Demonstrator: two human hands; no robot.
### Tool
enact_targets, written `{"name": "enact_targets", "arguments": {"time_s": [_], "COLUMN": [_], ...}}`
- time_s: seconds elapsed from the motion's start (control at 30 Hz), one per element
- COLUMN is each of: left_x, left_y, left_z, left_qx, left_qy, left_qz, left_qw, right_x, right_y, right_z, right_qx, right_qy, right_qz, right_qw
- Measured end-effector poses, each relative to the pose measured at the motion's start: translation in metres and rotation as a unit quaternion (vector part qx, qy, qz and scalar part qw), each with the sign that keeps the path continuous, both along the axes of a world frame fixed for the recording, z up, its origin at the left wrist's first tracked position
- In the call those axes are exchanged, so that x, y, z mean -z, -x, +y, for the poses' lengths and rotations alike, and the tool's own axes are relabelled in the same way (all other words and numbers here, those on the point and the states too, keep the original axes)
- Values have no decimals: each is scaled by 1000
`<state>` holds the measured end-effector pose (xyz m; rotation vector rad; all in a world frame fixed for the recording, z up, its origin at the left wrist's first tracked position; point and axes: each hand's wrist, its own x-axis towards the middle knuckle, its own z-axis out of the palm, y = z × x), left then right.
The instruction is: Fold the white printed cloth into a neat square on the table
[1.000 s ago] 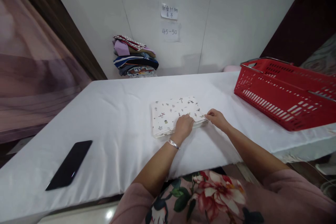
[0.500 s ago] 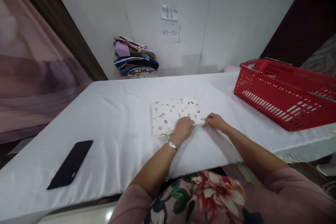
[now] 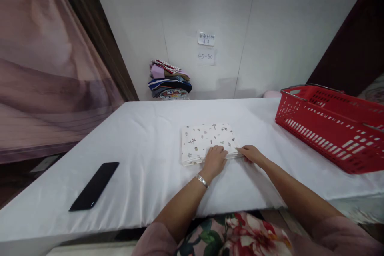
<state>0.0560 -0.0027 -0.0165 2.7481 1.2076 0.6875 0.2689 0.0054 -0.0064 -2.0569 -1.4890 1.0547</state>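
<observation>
A folded white cloth (image 3: 207,136) with small plant prints lies flat in the middle of the table, its layers showing along the front edge. My left hand (image 3: 215,160) is over that front edge, fingers bent on top and thumb by the layers, gripping the cloth; a silver bracelet is on the wrist. At the front right corner my right hand (image 3: 252,155) pinches the layers between thumb and fingers. The undersides of both hands are hidden.
White fabric covers the table (image 3: 144,140). A black phone-like slab (image 3: 94,186) lies at left, a red basket (image 3: 330,128) stands at right. Behind the far edge is a pile of folded fabrics (image 3: 170,82), below paper signs (image 3: 206,48) on the wall.
My view has tilted up and turned left, so everything sits lower and further right. Both hands remain at the cloth's front edge, with little visible change in its folds.
</observation>
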Motion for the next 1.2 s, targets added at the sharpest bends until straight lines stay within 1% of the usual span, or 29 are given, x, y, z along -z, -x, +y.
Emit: {"name": "enact_targets", "arguments": {"time_s": [0.13,0.23,0.3,0.4,0.47,0.57,0.63,0.67,0.7,0.77,0.83,0.87,0.9,0.97,1.03,1.13,1.2], "left_x": [4,4,3,2,3,5,5,5,5,5,6,6,6,5,3,-1,-3], "left_y": [1,-1,-5,-15,-23,-28,-26,-23,-20,-14,-10,-9,-7,-3,6,27,44], "left_z": [-2,-1,1,0,-4,-10,-13,-14,-16,-18,-21,-22,-23,-26,-29,-31,-33], "left_qx": [-34,-42,-43,-43,-40,-34,-28,-26,-27,-43,-71,-84,-93,-102,-107,-114,-130], "left_qy": [-11,-9,-8,-12,-19,-21,-11,-4,1,5,0,-6,-12,-19,-18,2,21], "left_qz": [8,30,43,47,45,42,35,30,26,21,20,21,22,23,19,10,6], "left_qw": [999,999,998,998,998,998,999,999,999,999,997,996,995,994,994,993,991], "right_x": [1,0,-2,-5,-5,-2,-3,-5,-6,-10,-10,-7,-3,8,22,36,38], "right_y": [2,0,-3,-13,-20,-29,-31,-31,-29,-21,-11,-5,1,11,17,16,14], "right_z": [3,8,12,14,13,8,5,4,3,1,-2,-3,-4,-8,-11,-17,-19], "right_qx": [9,13,14,15,10,-11,-42,-56,-65,-84,-126,-165,-212,-294,-338,-346,-350], "right_qy": [23,31,23,-14,-28,-2,11,-1,-29,-135,-266,-316,-346,-355,-337,-331,-332], "right_qz": [45,60,65,59,35,-27,-98,-143,-192,-266,-278,-268,-253,-243,-260,-287,-289], "right_qw": [999,998,998,998,999,1000,994,988,979,951,914,895,878,854,839,830,827]}}
